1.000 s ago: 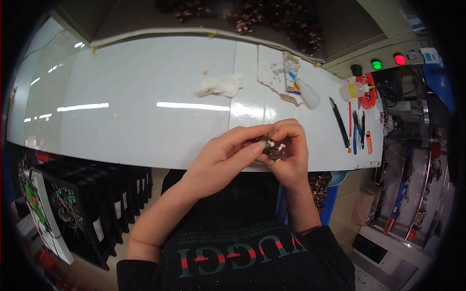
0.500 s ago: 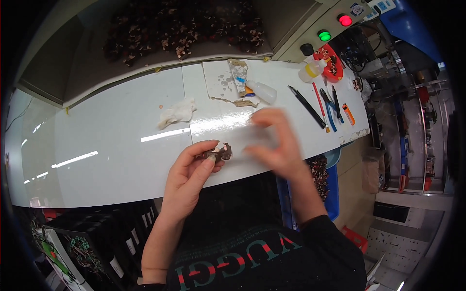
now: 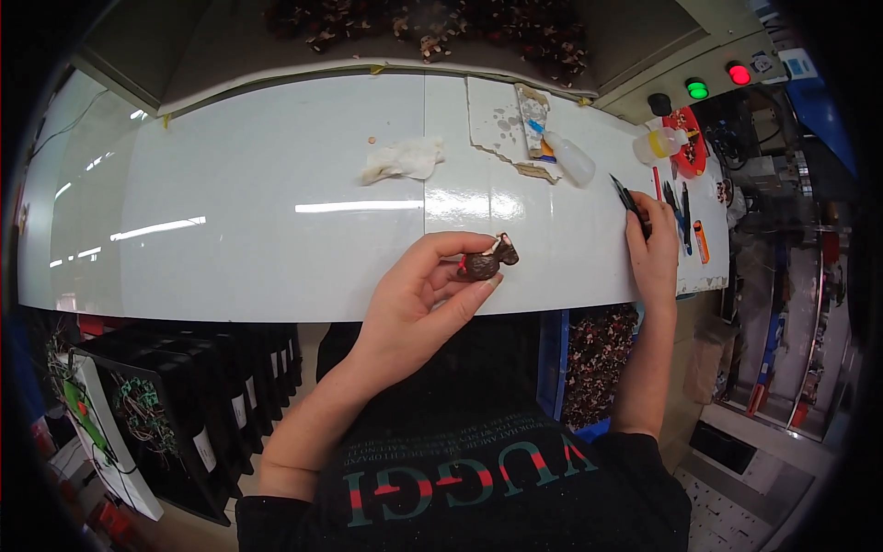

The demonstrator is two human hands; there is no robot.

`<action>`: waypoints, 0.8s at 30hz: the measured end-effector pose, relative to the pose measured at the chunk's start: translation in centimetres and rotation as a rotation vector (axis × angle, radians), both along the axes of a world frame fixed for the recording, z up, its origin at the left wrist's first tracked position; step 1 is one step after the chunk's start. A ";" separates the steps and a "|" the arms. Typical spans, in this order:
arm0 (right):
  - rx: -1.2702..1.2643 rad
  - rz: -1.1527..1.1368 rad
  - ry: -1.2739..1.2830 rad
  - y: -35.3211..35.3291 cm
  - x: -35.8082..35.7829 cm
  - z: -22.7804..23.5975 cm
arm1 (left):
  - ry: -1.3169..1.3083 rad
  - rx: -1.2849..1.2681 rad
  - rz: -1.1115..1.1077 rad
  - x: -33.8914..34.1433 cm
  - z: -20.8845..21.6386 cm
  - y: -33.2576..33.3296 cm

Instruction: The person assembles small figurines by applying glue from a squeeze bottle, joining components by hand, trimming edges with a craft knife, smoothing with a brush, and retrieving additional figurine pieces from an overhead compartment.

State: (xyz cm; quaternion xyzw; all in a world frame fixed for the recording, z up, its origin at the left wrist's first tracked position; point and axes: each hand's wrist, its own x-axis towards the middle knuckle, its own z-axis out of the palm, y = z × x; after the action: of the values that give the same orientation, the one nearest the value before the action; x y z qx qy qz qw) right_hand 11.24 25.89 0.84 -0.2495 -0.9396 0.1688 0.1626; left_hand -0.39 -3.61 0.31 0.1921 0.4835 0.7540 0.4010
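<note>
My left hand (image 3: 418, 290) pinches a small dark brown figurine (image 3: 482, 266) with pinkish and red parts, above the table's front edge. The fingers cover part of it. Farther right, my right hand (image 3: 652, 244) is closed around a slim black pen-like tool (image 3: 623, 190) at the tabletop. Its pointed end sticks out toward the far side, while the rest is hidden by the fingers. Just beyond that hand lie a red-handled brush (image 3: 657, 184), pliers (image 3: 671, 198) and an orange lighter (image 3: 701, 243).
On the white table (image 3: 248, 248) lie a crumpled tissue (image 3: 403, 160) and a squeeze bottle (image 3: 570, 158) by stained card. A yellow-banded bottle (image 3: 658, 144) stands near a red bowl (image 3: 696, 161). Many figurines fill the recess (image 3: 441, 32) behind and a blue crate (image 3: 552, 368) below.
My right hand has gone from beside the figurine to the black pen-like tool and closed on it. My left hand keeps the figurine, now turned differently. The view has shifted.
</note>
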 end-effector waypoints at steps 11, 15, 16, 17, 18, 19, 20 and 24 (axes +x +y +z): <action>-0.550 0.285 0.084 -9.7 -0.5 4.1 | 0.110 -0.033 0.027 0.5 -1.0 0.3; -0.572 0.433 -0.040 -11.4 -1.3 4.1 | 0.121 -0.008 0.064 0.7 -1.3 0.4; -0.571 0.432 -0.041 -11.6 -1.5 3.9 | 0.120 -0.006 0.063 0.8 -1.3 0.5; -0.534 0.441 -0.012 -11.9 -1.6 3.7 | 0.086 0.009 0.088 0.9 -1.3 0.6; -0.499 0.450 0.018 -12.0 -1.7 3.6 | 0.051 0.023 0.113 0.9 -1.3 0.6; -0.498 0.448 0.018 -11.9 -1.9 3.5 | 0.051 0.024 0.112 0.9 -1.3 0.6; -0.414 0.493 -0.011 -11.8 -2.2 3.5 | 0.050 0.024 0.114 0.9 -1.4 0.6; -0.245 0.564 -0.015 -11.7 -2.8 2.9 | 0.073 0.043 0.121 1.0 -1.7 0.7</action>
State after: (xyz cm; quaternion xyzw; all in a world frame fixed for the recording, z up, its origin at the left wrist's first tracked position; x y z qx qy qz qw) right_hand 8.41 14.16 3.76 0.0024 -0.9456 0.3174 0.0711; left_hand 0.63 -2.91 -1.37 0.1984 0.4921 0.7796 0.3326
